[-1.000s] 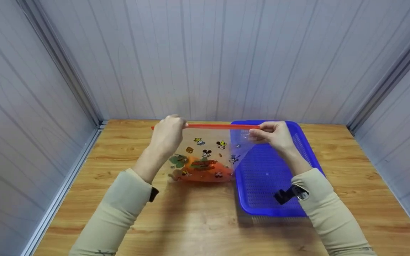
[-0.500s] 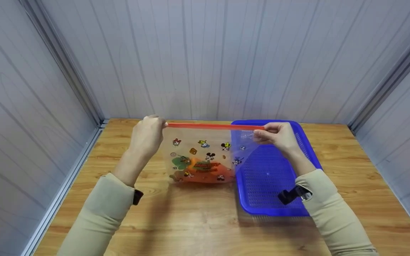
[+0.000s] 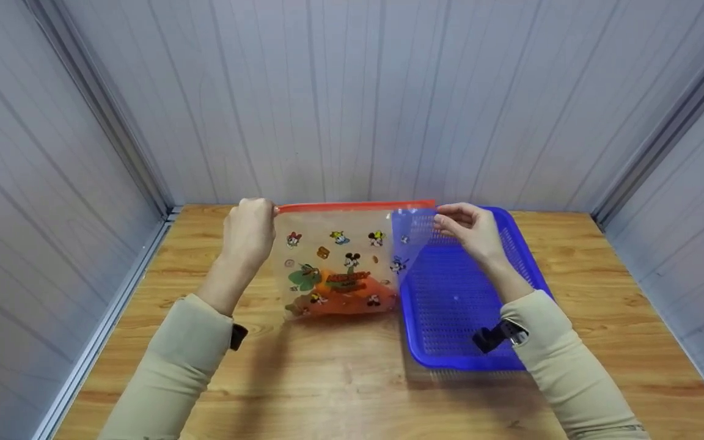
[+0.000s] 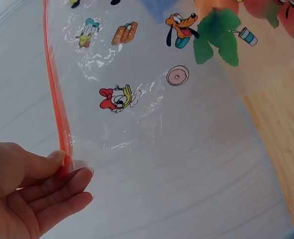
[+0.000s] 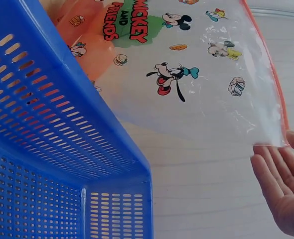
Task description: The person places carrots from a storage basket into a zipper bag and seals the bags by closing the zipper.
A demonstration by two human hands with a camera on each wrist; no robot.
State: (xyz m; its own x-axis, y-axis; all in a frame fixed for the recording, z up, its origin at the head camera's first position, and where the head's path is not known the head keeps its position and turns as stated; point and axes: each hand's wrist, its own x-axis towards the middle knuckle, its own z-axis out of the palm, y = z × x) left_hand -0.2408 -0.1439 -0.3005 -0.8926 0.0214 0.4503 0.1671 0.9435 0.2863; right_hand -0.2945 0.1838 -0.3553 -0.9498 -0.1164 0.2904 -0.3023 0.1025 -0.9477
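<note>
Fingers (image 4: 62, 181) pinching bag (image 3: 340, 263) — zip horizontal, up

The zip bag (image 3: 340, 263) is thin clear plastic, glossy and lightly crinkled, printed with cartoon figures, and its sealing strip (image 3: 352, 206) is smooth orange-red plastic. The basket (image 3: 468, 293) is blue moulded plastic with a slight sheen, its floor and walls perforated with rows of small slots. The table (image 3: 340, 391) shows a smooth, matt wood grain. The sleeves (image 3: 187, 354) are soft, matt beige cloth. The wall panels (image 3: 352, 91) look smooth, pale and faintly veined.
</note>
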